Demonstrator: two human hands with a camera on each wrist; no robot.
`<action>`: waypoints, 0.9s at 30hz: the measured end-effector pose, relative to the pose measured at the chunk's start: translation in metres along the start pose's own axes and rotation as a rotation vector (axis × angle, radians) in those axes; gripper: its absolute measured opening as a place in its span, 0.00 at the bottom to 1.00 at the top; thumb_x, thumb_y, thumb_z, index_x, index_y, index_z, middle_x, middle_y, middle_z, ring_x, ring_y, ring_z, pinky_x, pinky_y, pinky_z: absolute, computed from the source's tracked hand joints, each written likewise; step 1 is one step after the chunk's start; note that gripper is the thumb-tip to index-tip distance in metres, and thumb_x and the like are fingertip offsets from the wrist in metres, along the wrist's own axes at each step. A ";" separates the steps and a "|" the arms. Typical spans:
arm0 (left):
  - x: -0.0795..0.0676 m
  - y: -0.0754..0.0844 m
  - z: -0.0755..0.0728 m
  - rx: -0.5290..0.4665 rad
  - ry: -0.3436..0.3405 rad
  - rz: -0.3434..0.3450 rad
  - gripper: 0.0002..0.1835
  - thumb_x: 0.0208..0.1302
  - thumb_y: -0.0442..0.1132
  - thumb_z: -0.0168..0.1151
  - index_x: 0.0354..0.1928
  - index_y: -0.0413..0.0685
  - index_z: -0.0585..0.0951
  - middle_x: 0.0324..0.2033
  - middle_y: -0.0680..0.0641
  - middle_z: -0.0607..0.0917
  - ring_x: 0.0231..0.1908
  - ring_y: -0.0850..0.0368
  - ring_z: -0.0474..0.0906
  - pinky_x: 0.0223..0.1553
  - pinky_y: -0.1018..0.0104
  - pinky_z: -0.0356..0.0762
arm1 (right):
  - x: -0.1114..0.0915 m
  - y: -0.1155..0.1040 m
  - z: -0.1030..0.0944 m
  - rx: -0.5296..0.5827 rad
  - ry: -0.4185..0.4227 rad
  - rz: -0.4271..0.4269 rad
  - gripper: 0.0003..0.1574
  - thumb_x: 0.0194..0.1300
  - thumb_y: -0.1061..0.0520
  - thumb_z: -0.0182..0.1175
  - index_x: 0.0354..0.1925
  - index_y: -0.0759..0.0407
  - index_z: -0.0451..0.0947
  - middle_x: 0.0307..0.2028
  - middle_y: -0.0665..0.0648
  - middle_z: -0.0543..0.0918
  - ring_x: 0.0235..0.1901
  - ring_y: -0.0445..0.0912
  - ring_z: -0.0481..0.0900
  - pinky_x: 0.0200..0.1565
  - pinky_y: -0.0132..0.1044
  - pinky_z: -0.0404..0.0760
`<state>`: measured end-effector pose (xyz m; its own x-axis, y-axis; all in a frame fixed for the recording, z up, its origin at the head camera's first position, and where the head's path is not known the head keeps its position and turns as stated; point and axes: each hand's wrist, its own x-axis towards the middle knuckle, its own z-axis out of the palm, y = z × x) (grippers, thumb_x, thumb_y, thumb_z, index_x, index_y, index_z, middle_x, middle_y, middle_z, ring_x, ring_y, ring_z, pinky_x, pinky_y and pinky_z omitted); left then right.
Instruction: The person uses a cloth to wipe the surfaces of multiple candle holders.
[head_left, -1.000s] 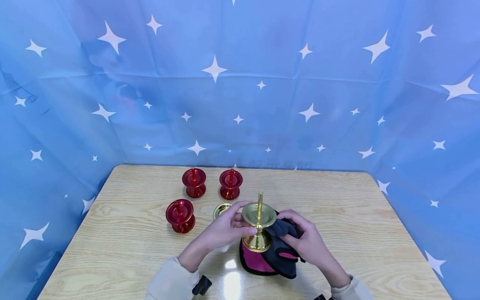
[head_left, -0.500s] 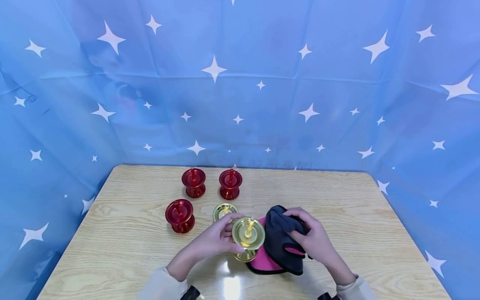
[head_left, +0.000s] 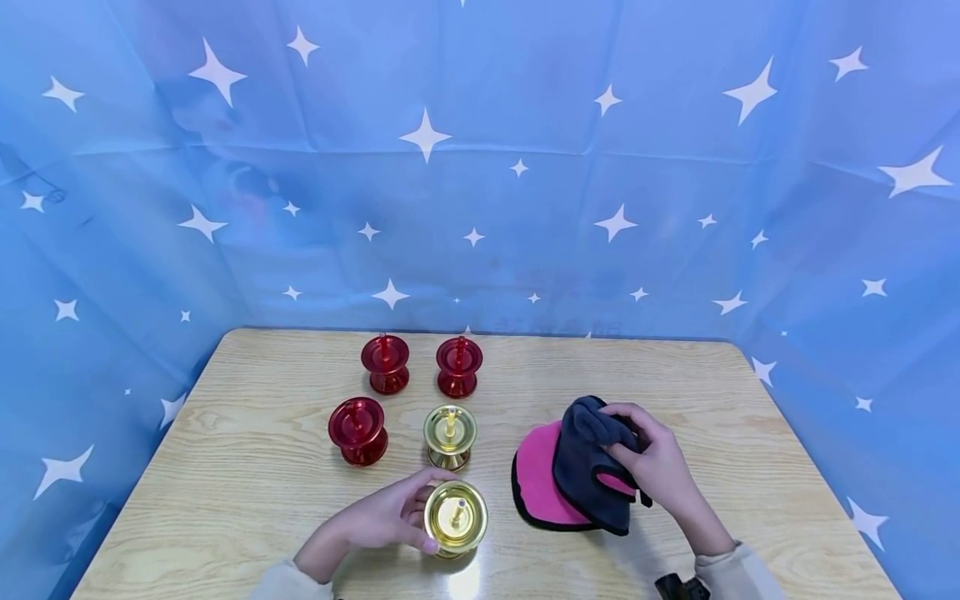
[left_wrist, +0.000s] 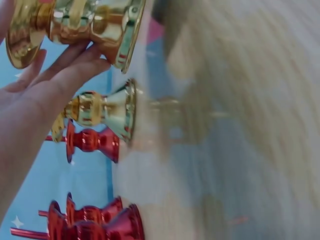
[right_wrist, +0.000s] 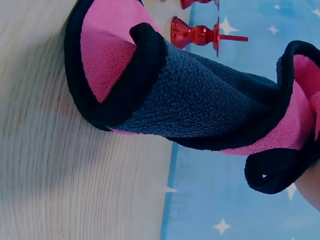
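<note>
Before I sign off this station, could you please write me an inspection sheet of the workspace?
Surface: pale wood-grain table, bright glare at its near side.
Job's things: shiny gold pedestal holder; dark-and-pink fleecy cloth piece with black trim.
Clutter: three glossy red pedestal holders and a second gold holder, all upright.
Hands: left hand grips the first gold holder; right hand grips the cloth piece.
Cables: nothing seen.
Surroundings: blue fabric backdrop with white four-pointed stars.

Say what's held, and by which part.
Left grip: gold candle holder, by the stem below its dish. Right grip: navy-and-pink fleece cloth, by its bunched upper part.
</note>
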<state>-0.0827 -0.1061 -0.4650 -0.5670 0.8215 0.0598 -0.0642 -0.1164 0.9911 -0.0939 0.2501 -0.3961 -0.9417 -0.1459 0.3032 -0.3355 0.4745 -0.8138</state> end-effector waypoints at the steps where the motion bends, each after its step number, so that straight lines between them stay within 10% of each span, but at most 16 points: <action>1: -0.001 -0.001 -0.001 -0.005 -0.010 0.005 0.40 0.52 0.29 0.65 0.64 0.32 0.54 0.52 0.32 0.71 0.51 0.52 0.73 0.53 0.62 0.71 | 0.000 0.000 0.000 -0.001 -0.001 0.000 0.22 0.53 0.75 0.59 0.47 0.63 0.74 0.44 0.61 0.77 0.37 0.36 0.77 0.35 0.26 0.77; 18: -0.011 -0.004 -0.008 0.029 -0.059 0.002 0.40 0.48 0.27 0.65 0.63 0.29 0.56 0.55 0.29 0.69 0.55 0.54 0.69 0.56 0.64 0.68 | -0.002 0.002 0.000 0.011 -0.011 -0.005 0.21 0.53 0.74 0.60 0.46 0.63 0.74 0.42 0.59 0.78 0.38 0.35 0.77 0.36 0.26 0.77; 22: -0.011 0.001 -0.012 0.131 0.072 -0.036 0.37 0.52 0.31 0.65 0.61 0.27 0.60 0.55 0.30 0.68 0.56 0.45 0.67 0.58 0.62 0.65 | -0.003 0.003 0.002 0.008 -0.008 -0.018 0.20 0.52 0.74 0.61 0.45 0.64 0.74 0.42 0.58 0.77 0.39 0.35 0.77 0.36 0.25 0.77; 27: -0.004 0.008 -0.016 0.285 0.442 -0.079 0.29 0.55 0.34 0.64 0.57 0.28 0.65 0.49 0.31 0.72 0.52 0.36 0.69 0.54 0.53 0.69 | -0.003 0.003 0.002 -0.003 -0.008 -0.020 0.20 0.52 0.74 0.61 0.45 0.64 0.74 0.43 0.60 0.77 0.40 0.34 0.76 0.36 0.27 0.77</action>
<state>-0.0937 -0.1195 -0.4589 -0.8652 0.5013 -0.0106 0.0708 0.1431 0.9872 -0.0922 0.2500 -0.4006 -0.9351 -0.1618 0.3152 -0.3538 0.4738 -0.8064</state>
